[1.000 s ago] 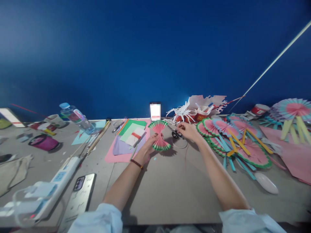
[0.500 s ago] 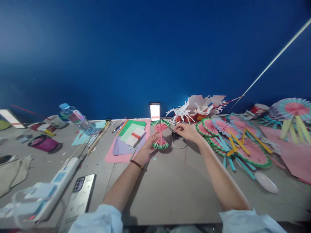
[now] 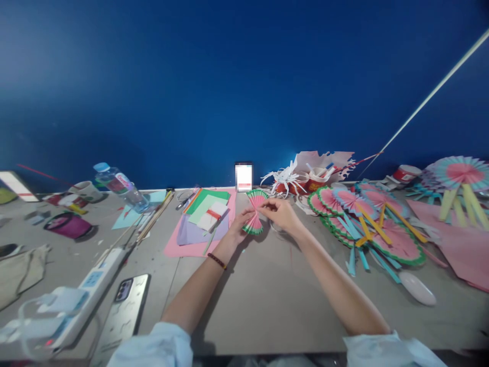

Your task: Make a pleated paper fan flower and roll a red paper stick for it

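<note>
A pleated paper fan [image 3: 256, 198], pink with green edges and gathered at its middle like a bow tie, is held upright above the grey table. My left hand [image 3: 237, 224] is closed on its left side near the waist. At the waist from the right, the fingertips of my right hand [image 3: 281, 213] are pinched on the fan. Whether a thin thread is between those fingers I cannot make out. Part of a pale ring-like loop shows on the table under my right hand, mostly hidden.
Coloured paper sheets [image 3: 183, 234] lie to the left, with a phone [image 3: 126, 311], a power strip [image 3: 86, 295] and a bottle [image 3: 124, 186] beyond. Several finished paper fans [image 3: 397, 239] and a white oval object [image 3: 417, 288] lie right. A lit screen [image 3: 244, 177] stands at the wall.
My right hand has left the dark-handled scissors and moved left to the fan's waist. The fan has turned slightly and looks narrower.
</note>
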Available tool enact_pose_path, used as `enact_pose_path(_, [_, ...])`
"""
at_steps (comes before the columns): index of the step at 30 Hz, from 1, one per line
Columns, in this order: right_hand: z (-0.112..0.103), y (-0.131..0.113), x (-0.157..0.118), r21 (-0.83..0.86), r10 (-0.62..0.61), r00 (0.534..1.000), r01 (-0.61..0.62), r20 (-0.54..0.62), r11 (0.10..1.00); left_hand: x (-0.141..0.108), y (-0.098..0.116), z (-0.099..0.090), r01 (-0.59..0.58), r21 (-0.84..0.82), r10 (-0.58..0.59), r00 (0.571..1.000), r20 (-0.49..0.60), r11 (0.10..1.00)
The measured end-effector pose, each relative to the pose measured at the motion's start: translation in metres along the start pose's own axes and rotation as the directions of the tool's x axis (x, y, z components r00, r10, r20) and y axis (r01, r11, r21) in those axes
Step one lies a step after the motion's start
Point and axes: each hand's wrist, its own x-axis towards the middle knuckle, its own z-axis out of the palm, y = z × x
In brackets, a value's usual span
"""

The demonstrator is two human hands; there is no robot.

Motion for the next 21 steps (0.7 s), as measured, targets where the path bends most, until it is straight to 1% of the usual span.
enact_pose_path(3, [0.011,0.014,0.003,-0.053,0.011,0.993,-0.018,-0.116,0.998,-0.001,0.000,0.006,-0.022,-0.022,0.022,0.999,-0.027,1.000])
enact_pose_path(6, [0.015,0.024,0.004,-0.111,0.012,0.987,-0.030,-0.160,0.993,-0.002,0.000,0.011,-0.068,-0.028,0.066,0.997,-0.049,0.997])
enact_pose_path(9, [0.015,0.030,0.006,-0.138,0.045,0.987,-0.066,-0.155,0.988,-0.003,-0.002,0.015,-0.130,0.014,0.130,0.987,-0.098,0.991])
enact_pose_path(12, [0.013,0.034,0.008,-0.120,0.113,0.984,-0.130,-0.139,0.984,-0.003,-0.005,0.017,-0.183,0.067,0.190,0.974,-0.123,0.981])
enact_pose_path(17, [0.010,0.037,0.010,-0.058,0.173,0.979,-0.180,-0.108,0.982,-0.004,-0.005,0.019,-0.307,0.196,0.328,0.941,-0.087,0.931])
enact_pose_path(21, [0.007,0.040,0.011,0.028,0.230,0.971,-0.228,-0.067,0.973,-0.008,-0.002,0.021,-0.336,0.238,0.361,0.930,-0.070,0.911])
